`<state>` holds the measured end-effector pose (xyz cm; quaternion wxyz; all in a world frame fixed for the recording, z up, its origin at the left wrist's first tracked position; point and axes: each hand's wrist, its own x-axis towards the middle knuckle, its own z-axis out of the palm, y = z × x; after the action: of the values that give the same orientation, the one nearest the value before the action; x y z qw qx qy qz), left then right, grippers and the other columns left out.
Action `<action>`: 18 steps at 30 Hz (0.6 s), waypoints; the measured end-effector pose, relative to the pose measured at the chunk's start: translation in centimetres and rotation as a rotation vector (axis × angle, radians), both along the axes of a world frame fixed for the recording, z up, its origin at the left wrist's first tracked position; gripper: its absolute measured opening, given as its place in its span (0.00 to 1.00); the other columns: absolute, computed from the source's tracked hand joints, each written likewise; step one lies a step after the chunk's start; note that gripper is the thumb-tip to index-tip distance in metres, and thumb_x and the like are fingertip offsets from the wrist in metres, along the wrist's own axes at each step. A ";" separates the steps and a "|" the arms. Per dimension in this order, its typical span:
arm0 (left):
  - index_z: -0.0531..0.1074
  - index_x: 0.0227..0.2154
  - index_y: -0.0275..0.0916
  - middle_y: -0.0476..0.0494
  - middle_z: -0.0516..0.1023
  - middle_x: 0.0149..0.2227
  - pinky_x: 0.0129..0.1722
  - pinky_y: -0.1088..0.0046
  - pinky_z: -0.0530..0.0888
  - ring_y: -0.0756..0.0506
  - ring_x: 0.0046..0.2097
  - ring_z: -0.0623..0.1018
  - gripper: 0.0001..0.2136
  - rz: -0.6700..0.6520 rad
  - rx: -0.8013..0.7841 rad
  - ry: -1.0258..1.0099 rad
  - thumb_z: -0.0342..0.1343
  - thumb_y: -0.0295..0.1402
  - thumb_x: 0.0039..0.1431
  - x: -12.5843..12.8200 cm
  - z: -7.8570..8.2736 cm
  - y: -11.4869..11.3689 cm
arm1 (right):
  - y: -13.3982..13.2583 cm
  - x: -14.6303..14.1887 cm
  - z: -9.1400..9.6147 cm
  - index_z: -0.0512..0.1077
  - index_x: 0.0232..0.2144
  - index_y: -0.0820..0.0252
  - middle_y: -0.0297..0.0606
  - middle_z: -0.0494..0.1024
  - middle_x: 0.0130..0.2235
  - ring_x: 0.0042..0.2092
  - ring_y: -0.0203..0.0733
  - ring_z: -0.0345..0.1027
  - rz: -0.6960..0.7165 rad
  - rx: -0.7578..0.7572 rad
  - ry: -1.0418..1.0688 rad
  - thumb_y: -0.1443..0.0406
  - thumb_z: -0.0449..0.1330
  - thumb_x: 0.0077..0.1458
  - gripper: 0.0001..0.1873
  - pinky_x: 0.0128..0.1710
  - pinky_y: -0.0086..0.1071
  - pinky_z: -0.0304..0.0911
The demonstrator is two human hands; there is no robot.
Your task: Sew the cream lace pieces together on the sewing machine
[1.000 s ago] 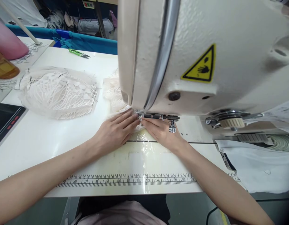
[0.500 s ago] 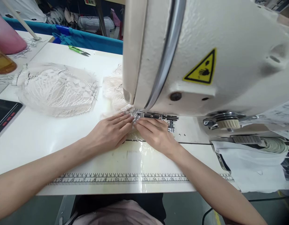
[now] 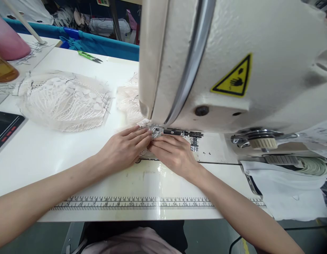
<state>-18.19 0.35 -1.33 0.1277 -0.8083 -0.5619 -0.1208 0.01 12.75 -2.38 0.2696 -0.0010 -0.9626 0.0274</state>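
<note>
A large cream sewing machine [image 3: 232,63] fills the upper right, its presser foot [image 3: 159,131] just beyond my fingertips. My left hand [image 3: 123,150] lies flat with fingers stretched forward, pressing a small piece of white lace [image 3: 146,124] onto the table by the foot. My right hand [image 3: 172,152] meets it from the right, its fingers curled and pinching the same lace edge at the needle area. More of the lace piece [image 3: 128,100] trails behind the machine head, partly hidden.
A stack of white lace cups [image 3: 61,102] lies at the left. Green thread snips [image 3: 89,57] sit at the far edge. A black device [image 3: 4,128] is at the left edge, a printed ruler [image 3: 131,204] runs along the near edge, white cloth [image 3: 287,192] at right.
Both hands have drawn slightly back toward me and closer together; the right fingers now curl over the lace at the presser foot.
</note>
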 end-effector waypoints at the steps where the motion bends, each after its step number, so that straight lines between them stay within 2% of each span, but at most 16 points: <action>1: 0.71 0.51 0.26 0.33 0.74 0.54 0.56 0.59 0.73 0.39 0.55 0.75 0.18 0.002 0.006 0.010 0.44 0.25 0.61 0.0 0.1 0.0 | 0.0 0.0 -0.1 0.73 0.41 0.57 0.28 0.81 0.43 0.49 0.33 0.71 0.000 -0.007 -0.007 0.75 0.55 0.59 0.12 0.50 0.30 0.65; 6: 0.72 0.49 0.25 0.32 0.75 0.53 0.55 0.59 0.74 0.39 0.54 0.76 0.18 0.021 0.029 0.053 0.42 0.24 0.61 0.2 0.2 0.1 | 0.0 0.0 -0.1 0.73 0.42 0.57 0.29 0.81 0.44 0.50 0.33 0.71 -0.011 -0.002 -0.025 0.75 0.55 0.60 0.12 0.50 0.31 0.65; 12: 0.70 0.52 0.24 0.32 0.74 0.54 0.55 0.58 0.74 0.37 0.55 0.75 0.19 0.049 0.029 0.068 0.44 0.25 0.61 0.6 0.0 0.1 | 0.0 0.1 0.3 0.73 0.39 0.59 0.29 0.81 0.43 0.48 0.33 0.72 -0.028 0.025 -0.007 0.76 0.56 0.59 0.10 0.45 0.29 0.65; 18: 0.70 0.53 0.25 0.32 0.73 0.55 0.55 0.58 0.73 0.37 0.56 0.74 0.19 0.075 0.042 0.066 0.44 0.28 0.63 0.9 0.0 0.1 | 0.2 0.2 0.3 0.73 0.39 0.58 0.31 0.81 0.45 0.50 0.34 0.71 -0.046 0.021 -0.020 0.75 0.55 0.60 0.11 0.44 0.30 0.66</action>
<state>-17.25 0.46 -1.28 0.1673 -0.7874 -0.5847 -0.1009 0.23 12.96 -2.10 0.2607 -0.0208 -0.9651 0.0109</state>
